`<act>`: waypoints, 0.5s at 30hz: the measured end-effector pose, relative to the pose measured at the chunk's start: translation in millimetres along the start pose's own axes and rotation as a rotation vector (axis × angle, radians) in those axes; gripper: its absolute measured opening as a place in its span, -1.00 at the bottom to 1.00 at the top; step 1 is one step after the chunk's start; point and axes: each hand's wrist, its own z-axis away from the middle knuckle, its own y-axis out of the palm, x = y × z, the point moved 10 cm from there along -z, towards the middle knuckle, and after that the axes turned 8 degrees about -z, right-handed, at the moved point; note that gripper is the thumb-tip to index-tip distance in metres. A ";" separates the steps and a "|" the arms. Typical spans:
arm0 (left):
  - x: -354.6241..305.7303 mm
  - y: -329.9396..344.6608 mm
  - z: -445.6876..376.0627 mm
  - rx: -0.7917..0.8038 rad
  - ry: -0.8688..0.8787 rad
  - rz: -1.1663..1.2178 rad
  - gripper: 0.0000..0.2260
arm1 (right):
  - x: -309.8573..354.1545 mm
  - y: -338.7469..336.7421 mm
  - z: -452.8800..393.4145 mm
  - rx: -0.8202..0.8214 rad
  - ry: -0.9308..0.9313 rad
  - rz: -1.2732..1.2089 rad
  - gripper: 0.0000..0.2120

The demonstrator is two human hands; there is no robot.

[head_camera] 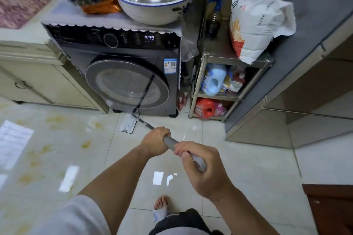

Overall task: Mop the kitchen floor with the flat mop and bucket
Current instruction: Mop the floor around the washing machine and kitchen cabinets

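Both hands are on the flat mop point(128, 125), so the mopping looks under way rather than finished. Nearest the camera, the right hand point(205, 170) has its fingers point(183, 149) curled round the grey grip at the top end of the mop handle point(172, 144), and just ahead of it the left hand point(155, 142) grips the same handle lower down, fingers wrapped round it; neither hand holds anything else. A bare foot point(161, 203) stands on the tiled floor point(248, 168) below the hands. The floor around them is glossy and throws back bright window reflections, which may mean it is already wet, though shine alone cannot settle that. To the left, yellowish marks point(38, 156) show on the tiles; whether they are stains or part of the tile pattern I cannot tell. Farther out, the mop's white, flat, rectangular head lies on the floor just in front of the washing machine point(122, 74), its thin shaft running back at a slant to the hands. I judge that the strip along the machine is being worked now. No bucket is in view, so rinsing cannot be judged. Beside the machine stands a metal shelf point(221, 97) of bottles.
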 end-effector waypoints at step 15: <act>-318.4 67.7 78.1 -0.248 -0.108 0.613 -0.91 | 112.5 -249.0 92.9 -0.135 -0.334 -0.291 -0.79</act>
